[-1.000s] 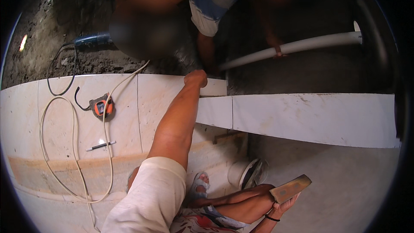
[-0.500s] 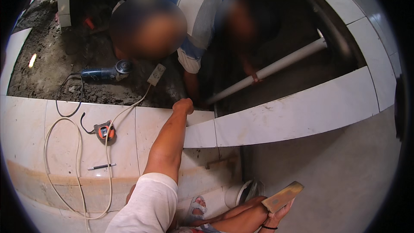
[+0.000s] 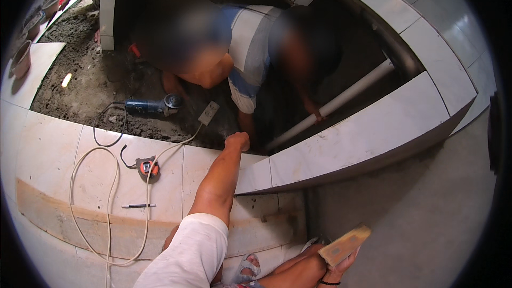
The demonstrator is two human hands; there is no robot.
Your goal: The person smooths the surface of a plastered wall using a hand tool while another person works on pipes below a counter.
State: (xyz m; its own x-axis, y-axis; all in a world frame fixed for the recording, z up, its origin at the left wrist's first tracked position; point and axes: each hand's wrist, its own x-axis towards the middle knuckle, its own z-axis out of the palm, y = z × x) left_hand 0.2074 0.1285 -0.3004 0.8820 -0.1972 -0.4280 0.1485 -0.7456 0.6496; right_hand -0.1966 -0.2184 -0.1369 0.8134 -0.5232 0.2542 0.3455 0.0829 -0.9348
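Note:
My left arm reaches forward over the pale tiled ledge, and my left hand is closed in a fist at the edge of the dark pit. Whatever it holds, if anything, is hidden. Low on the right, my right hand grips a flat, tan rectangular block beside my bent leg. Just beyond my left fist is the arm of a co-worker in a striped shirt. Down in the pit, a co-worker's hand touches a long white pipe that slopes across it.
A blue angle grinder lies on rough, dirty ground near a white socket strip, whose cord loops over the ledge. There too are a tape measure and a pen. A white tiled wall borders the pit on the right.
My view has shifted, so the scene sits farther right on the left side. The nearer co-worker's head and shoulder have moved. My left fist stays by the ledge edge; my right still holds the block.

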